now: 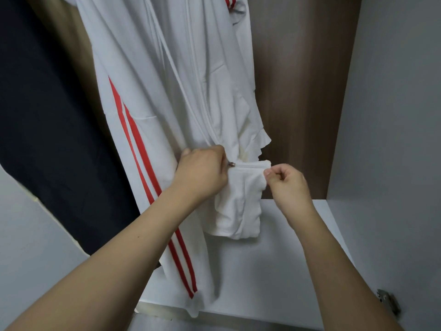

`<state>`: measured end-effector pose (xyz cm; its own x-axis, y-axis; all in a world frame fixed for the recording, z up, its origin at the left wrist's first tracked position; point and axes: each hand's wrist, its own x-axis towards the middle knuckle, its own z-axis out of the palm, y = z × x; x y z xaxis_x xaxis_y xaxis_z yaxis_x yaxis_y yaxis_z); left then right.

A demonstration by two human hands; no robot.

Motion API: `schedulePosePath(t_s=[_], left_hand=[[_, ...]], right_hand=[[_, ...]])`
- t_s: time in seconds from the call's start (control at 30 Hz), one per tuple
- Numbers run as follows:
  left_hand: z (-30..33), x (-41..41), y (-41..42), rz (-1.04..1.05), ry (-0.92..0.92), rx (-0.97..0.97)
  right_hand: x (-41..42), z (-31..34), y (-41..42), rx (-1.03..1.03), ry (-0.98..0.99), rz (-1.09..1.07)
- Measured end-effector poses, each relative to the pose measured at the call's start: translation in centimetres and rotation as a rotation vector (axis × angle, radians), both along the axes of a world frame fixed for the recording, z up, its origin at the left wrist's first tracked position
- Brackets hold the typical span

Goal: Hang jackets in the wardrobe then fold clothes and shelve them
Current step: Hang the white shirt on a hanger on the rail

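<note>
- Left hand (202,170): fingers curled, pinching the small metal zipper pull (231,164) at the bottom of the white jacket (167,91).
- Right hand (285,180): thumb and forefinger nipping the hem end of the zipper tape (250,165), drawing it taut and level between the two hands.
- Below the taut tape: lower front panel (236,211) bunched and sagging in soft folds.
- Hanging inside the wardrobe, with red stripes (138,149) down the sleeve; top and hanger out of view.
- Just left, and hanging: a dark garment (47,115). Behind, a brown back panel (298,91); underneath, a pale shelf (298,271) which the lowest fabric seems to reach, though contact hard to confirm.
- Handling, by judgement: light, limp knit cloth, no stiffness, likely to stretch and pucker under a pull; not fragile, not slippery.
- Best hold: hem end of the tape kept tight with one hand, pull tab gripped firmly with the other, since slack cloth lets the slider snag.
- Risk: tugging downward too hard could drag the jacket off its hanger.
</note>
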<state>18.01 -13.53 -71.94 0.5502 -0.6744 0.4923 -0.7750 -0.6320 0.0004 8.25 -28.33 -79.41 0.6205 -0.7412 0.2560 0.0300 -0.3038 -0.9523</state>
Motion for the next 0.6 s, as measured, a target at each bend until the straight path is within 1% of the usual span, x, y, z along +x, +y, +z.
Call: schedulePosePath(t_s=[0.07, 0.17, 0.2, 0.23, 0.3, 0.37, 0.47, 0.53, 0.57, 0.6], left_hand=[[0.3, -0.6, -0.3, -0.047, 0.025, -0.016], [0.8, -1.1, -0.7, -0.057, -0.006, -0.005], [1.1, -1.2, -0.8, -0.05, -0.025, 0.013], [1.3, -1.3, -1.0, -0.043, -0.05, 0.033], [1.4, -1.7, -1.3, -0.028, -0.121, 0.064], [1.3, -2.1, -1.6, -0.01, -0.149, 0.084], [1.4, -1.7, -1.3, -0.013, -0.117, 0.084], [1.7, -1.2, -0.9, -0.084, -0.141, 0.061], [1.9, -1.1, -0.8, -0.124, -0.12, 0.065], [2.1, -1.1, -0.8, -0.157, -0.06, 0.08]], right_hand=[[-0.1, 0.2, 0.0, -0.208, 0.07, -0.074], [0.2, 0.3, 0.4, -0.565, 0.109, -0.021], [0.2, 0.2, 0.6, -0.64, 0.125, -0.018], [0.3, 0.0, 0.7, -0.668, 0.134, -0.027], [0.3, -0.2, 1.0, -0.609, 0.118, -0.032], [0.4, -0.2, 1.1, -0.555, 0.107, -0.046], [0.3, -0.2, 1.0, -0.48, 0.097, -0.066], [0.3, -0.3, 0.9, -0.4, 0.069, -0.052], [0.2, -0.4, 1.0, -0.36, 0.05, -0.044], [0.2, -0.4, 1.0, -0.326, 0.031, -0.037]])
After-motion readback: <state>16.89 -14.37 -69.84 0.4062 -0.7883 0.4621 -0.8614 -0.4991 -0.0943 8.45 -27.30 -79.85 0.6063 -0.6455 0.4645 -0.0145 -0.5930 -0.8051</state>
